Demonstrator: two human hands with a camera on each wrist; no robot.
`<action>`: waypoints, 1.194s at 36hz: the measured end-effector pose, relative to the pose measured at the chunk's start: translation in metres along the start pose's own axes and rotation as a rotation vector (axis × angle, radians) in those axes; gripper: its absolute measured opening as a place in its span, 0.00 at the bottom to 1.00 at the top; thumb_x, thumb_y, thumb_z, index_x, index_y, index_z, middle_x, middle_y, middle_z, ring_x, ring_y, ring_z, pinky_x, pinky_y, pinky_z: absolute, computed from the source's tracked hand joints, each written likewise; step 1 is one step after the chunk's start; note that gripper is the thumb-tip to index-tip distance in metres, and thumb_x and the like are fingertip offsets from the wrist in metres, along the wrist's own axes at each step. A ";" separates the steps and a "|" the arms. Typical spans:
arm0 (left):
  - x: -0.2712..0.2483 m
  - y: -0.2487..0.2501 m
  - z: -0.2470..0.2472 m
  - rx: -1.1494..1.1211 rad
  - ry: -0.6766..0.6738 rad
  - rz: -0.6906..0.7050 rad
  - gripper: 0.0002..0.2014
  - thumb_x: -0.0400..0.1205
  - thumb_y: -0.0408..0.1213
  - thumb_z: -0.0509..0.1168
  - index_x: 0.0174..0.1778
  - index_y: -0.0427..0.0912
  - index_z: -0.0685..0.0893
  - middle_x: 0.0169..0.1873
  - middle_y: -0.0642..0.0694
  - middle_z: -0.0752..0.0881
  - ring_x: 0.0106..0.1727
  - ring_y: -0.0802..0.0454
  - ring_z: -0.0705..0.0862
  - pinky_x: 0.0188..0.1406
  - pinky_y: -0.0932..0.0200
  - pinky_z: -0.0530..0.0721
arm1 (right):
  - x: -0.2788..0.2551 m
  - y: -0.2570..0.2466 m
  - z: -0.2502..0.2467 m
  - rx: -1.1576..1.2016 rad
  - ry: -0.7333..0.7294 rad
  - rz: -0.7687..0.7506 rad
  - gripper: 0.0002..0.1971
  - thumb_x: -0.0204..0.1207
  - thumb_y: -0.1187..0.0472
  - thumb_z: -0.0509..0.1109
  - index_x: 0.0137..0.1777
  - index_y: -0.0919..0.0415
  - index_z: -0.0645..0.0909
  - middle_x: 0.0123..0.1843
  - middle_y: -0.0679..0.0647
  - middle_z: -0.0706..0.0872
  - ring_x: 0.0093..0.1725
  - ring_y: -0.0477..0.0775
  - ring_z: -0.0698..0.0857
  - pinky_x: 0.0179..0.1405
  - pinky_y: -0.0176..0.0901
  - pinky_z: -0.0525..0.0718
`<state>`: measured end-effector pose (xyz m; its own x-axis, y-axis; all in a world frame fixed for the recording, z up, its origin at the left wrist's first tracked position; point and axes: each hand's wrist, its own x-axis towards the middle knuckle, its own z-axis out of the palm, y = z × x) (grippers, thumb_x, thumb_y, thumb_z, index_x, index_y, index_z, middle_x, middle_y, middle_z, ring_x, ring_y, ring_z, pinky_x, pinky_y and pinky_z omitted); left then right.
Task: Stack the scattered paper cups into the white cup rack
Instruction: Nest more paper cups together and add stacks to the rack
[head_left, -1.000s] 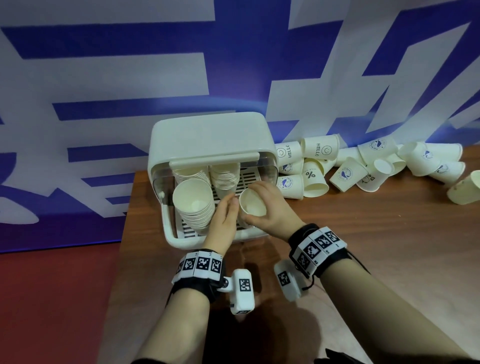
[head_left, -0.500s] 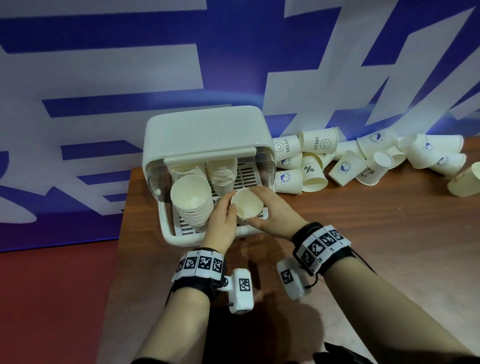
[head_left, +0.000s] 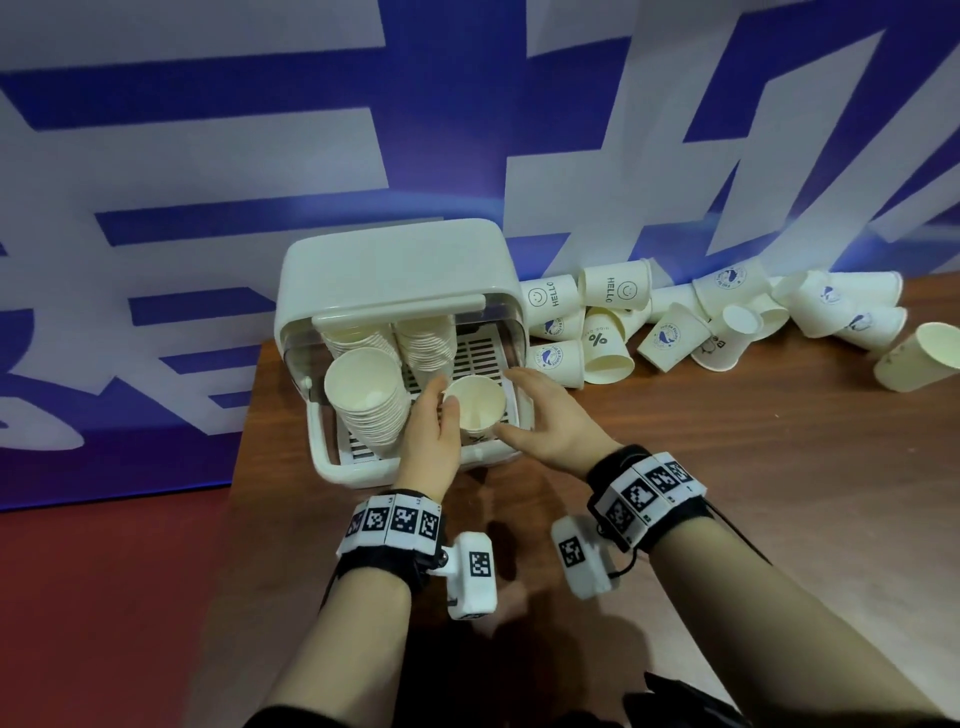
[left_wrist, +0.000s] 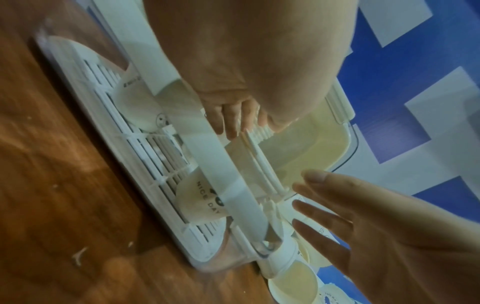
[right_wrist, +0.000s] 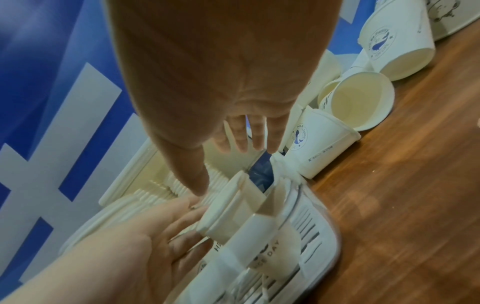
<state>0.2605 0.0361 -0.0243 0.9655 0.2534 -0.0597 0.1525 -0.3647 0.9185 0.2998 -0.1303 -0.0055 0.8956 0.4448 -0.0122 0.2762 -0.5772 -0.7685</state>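
The white cup rack (head_left: 395, 280) stands on the table's far left with its front open. Two long stacks of paper cups (head_left: 363, 395) lie inside it. A single paper cup (head_left: 475, 402) sits at the rack's front right, mouth toward me. My left hand (head_left: 434, 415) touches that cup's left side, thumb at its rim and fingers (right_wrist: 182, 224) lying fairly straight along it. My right hand (head_left: 519, 405) hovers just right of the cup with its fingers (left_wrist: 324, 218) spread, holding nothing. A cup printed NICE DAY (right_wrist: 270, 253) shows behind the rack's front rail.
A heap of loose paper cups (head_left: 675, 327) lies along the wall right of the rack, and one more cup (head_left: 919, 358) lies at the far right. The wooden table (head_left: 753, 493) ends just left of the rack, above red floor. A blue and white wall stands close behind.
My right hand gripped the cup and brought it down into the rack's front right; it has now let go and spread its fingers. My left hand stays against the cup.
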 end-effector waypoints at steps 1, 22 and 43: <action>-0.003 0.002 0.001 0.000 0.017 0.013 0.19 0.89 0.39 0.53 0.77 0.48 0.68 0.71 0.48 0.76 0.72 0.52 0.73 0.76 0.50 0.69 | -0.004 0.001 -0.004 0.001 0.010 0.001 0.34 0.74 0.55 0.75 0.78 0.62 0.66 0.79 0.58 0.68 0.79 0.53 0.65 0.73 0.33 0.57; -0.021 0.098 0.107 0.172 0.103 0.245 0.21 0.86 0.37 0.59 0.75 0.39 0.69 0.74 0.42 0.70 0.76 0.48 0.67 0.77 0.54 0.63 | -0.083 0.069 -0.123 0.199 0.223 0.260 0.29 0.75 0.52 0.72 0.75 0.51 0.68 0.69 0.43 0.72 0.69 0.44 0.72 0.70 0.43 0.72; 0.016 0.120 0.250 0.015 -0.038 0.060 0.24 0.83 0.38 0.65 0.75 0.42 0.68 0.69 0.51 0.71 0.67 0.60 0.68 0.69 0.61 0.68 | -0.089 0.187 -0.226 0.142 0.373 0.474 0.23 0.77 0.56 0.70 0.71 0.57 0.73 0.69 0.52 0.76 0.65 0.50 0.75 0.65 0.59 0.80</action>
<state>0.3472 -0.2275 -0.0123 0.9804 0.1961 -0.0197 0.0967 -0.3916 0.9151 0.3504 -0.4326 -0.0039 0.9781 -0.1223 -0.1684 -0.2080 -0.5450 -0.8123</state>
